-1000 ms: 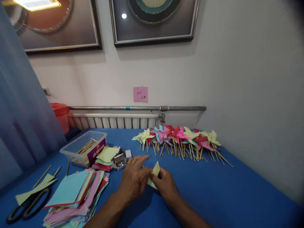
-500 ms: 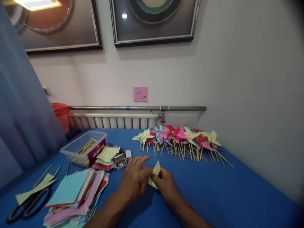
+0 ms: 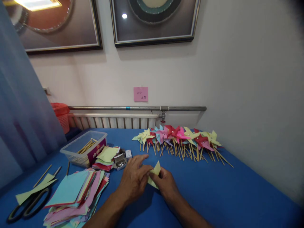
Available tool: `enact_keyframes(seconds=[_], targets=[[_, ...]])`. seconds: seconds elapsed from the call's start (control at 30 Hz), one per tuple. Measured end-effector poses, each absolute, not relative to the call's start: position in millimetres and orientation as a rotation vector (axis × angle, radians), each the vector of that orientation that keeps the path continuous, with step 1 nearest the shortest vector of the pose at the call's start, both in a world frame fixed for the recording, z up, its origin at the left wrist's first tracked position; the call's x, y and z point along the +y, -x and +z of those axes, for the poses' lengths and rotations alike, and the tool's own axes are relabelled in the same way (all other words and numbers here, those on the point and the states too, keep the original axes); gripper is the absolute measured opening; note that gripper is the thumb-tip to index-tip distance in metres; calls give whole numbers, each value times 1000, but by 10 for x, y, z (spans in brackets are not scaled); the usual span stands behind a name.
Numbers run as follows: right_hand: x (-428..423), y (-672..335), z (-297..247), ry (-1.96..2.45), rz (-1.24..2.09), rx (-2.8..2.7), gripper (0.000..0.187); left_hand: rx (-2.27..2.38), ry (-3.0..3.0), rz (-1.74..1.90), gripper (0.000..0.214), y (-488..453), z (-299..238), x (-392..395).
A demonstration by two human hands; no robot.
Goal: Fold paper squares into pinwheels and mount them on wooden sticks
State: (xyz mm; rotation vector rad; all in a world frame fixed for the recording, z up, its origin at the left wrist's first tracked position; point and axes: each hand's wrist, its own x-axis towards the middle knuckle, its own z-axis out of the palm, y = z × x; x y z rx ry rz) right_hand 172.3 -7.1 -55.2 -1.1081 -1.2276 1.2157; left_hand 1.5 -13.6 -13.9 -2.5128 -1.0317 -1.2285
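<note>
Over the blue table, a pale yellow paper pinwheel (image 3: 155,172) is held between both hands, one pointed blade sticking up and another edge showing below. My right hand (image 3: 167,185) pinches it from the right with thumb and fingers. My left hand (image 3: 135,177) closes on its left side, thumb and fingertips at the folded middle, the other fingers stretched out behind. The left fingertips partly hide the paper's centre. Just left of my left hand sits a small open box of metal pushpins (image 3: 121,163).
Several finished pinwheels (image 3: 173,136) on sticks lie at the back. To the left are a clear plastic box (image 3: 71,150) of sticks, small paper squares (image 3: 105,155), a large stack of coloured paper (image 3: 68,190) and black-handled scissors (image 3: 35,204) under yellow paper.
Both hands stay in nearly the same place. The left fingers have shifted slightly over the folded centre of the yellow paper.
</note>
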Motion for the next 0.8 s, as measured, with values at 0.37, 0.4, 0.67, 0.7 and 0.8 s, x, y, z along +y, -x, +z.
enact_keyframes(seconds=[0.37,0.4,0.67,0.7,0.8], targets=[[-56,-1732,-538,1057,1319,-1019,37,-1326,2346,-1576,23,17,-75,-109],[-67,-1731,-527,1033,1338,-985,39,-1443,2350,-1629,23,22,-73,-91],[-146,-1719,-446,893,1446,-864,45,-2541,2560,-2224,35,-103,-231,66],[-151,-1721,-441,889,1452,-864,45,-2593,2574,-2269,38,-126,-238,57],[-169,-1718,-416,881,1484,-851,45,-2601,2602,-2301,41,-165,-213,12]])
